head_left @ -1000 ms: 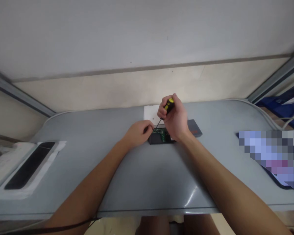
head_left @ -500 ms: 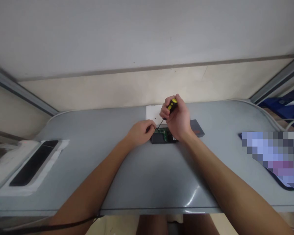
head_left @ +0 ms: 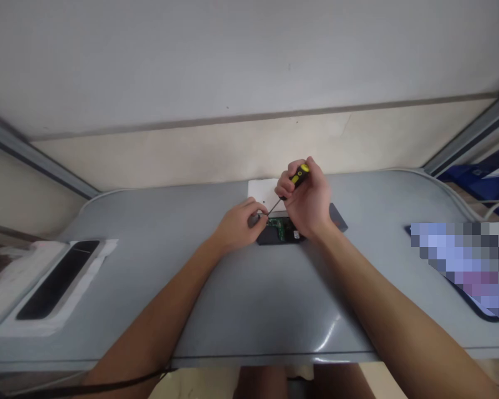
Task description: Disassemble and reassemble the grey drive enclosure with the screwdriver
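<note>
A small black device (head_left: 274,235) with a green circuit board (head_left: 278,225) showing lies at the far middle of the grey table (head_left: 249,288). My right hand (head_left: 310,202) is closed round a screwdriver with a black and yellow handle (head_left: 298,175); its thin shaft slants down left to the board's left end. My left hand (head_left: 237,224) rests on the table at the device's left edge, fingers curled and pinched at the screwdriver tip. What the fingertips pinch is too small to make out.
A white card (head_left: 261,190) lies just behind the hands. A dark flat case with a red stripe (head_left: 339,217) sits right of the device. A black slab on white wrapping (head_left: 52,280) lies at the left. A blurred pad (head_left: 466,260) and cables (head_left: 494,205) are at the right.
My right hand has lifted and tilted the screwdriver handle up and to the right. My left hand's fingers have moved up to the tip. The view shifted slightly.
</note>
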`<state>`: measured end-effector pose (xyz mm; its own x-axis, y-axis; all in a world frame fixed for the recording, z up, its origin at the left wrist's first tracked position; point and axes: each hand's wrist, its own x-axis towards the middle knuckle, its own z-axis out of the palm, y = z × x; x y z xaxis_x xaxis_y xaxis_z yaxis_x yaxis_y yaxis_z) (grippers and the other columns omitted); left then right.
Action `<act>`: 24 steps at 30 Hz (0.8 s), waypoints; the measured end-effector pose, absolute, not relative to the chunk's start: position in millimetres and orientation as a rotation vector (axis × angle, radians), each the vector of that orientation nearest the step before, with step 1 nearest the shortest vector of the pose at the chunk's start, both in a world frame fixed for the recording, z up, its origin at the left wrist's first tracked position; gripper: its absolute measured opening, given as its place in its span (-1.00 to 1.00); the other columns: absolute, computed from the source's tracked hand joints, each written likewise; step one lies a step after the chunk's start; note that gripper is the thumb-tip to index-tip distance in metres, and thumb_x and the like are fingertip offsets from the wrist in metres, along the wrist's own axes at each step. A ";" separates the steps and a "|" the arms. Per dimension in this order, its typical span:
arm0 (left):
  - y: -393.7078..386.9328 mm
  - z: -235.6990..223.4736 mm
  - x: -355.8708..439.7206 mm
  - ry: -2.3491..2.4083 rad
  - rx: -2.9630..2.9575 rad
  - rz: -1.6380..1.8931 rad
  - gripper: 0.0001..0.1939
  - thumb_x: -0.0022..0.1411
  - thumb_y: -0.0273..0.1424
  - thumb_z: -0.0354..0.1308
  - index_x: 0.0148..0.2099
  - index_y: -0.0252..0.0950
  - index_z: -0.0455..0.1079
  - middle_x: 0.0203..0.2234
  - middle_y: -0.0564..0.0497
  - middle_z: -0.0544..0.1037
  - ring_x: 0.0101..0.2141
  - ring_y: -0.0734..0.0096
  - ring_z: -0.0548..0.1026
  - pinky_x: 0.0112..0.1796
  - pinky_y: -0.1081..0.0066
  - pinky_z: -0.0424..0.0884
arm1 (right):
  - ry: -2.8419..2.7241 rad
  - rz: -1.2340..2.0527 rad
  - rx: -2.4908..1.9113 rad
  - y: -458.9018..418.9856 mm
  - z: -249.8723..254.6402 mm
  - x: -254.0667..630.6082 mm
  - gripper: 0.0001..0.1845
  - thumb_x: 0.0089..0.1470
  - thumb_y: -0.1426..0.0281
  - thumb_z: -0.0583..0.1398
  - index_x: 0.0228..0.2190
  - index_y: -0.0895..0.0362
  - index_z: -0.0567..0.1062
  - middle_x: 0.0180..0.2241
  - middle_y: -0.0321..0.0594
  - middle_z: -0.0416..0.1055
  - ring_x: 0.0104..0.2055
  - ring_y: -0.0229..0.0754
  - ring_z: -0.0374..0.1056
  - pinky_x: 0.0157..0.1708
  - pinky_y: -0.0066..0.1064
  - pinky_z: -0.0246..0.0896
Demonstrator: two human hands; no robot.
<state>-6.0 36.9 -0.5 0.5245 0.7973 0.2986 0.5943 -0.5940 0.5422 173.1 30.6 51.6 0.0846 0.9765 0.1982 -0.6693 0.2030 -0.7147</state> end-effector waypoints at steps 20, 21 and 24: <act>42.2 -3.2 -7.3 1.158 2.364 0.914 -0.83 0.39 -0.34 0.15 -0.17 -0.26 0.56 -0.32 0.01 0.48 -0.31 0.40 0.46 -0.25 0.40 0.40 | -0.935 0.905 -0.713 50.6 45.0 198.8 -0.45 0.36 -0.02 0.04 -0.51 0.08 0.37 -0.61 -0.37 0.08 -0.55 -0.30 0.01 -0.53 -0.40 -0.07; 40.7 -1.5 -5.2 1.199 2.350 0.953 -0.82 0.40 -0.34 0.14 -0.15 -0.25 0.57 -0.33 0.01 0.48 -0.32 0.40 0.46 -0.24 0.39 0.40 | -0.931 0.903 -0.720 50.6 45.6 199.6 -0.45 0.35 -0.03 0.04 -0.52 0.08 0.37 -0.61 -0.36 0.09 -0.55 -0.30 0.01 -0.52 -0.40 -0.06; 39.1 7.4 5.5 1.308 2.337 0.981 -0.79 0.41 -0.30 0.14 -0.13 -0.23 0.59 -0.33 0.01 0.50 -0.34 0.39 0.43 -0.24 0.39 0.37 | -0.868 0.949 -0.695 52.2 48.5 201.8 -0.47 0.35 -0.01 0.04 -0.51 0.08 0.36 -0.61 -0.37 0.10 -0.55 -0.31 0.01 -0.53 -0.41 -0.07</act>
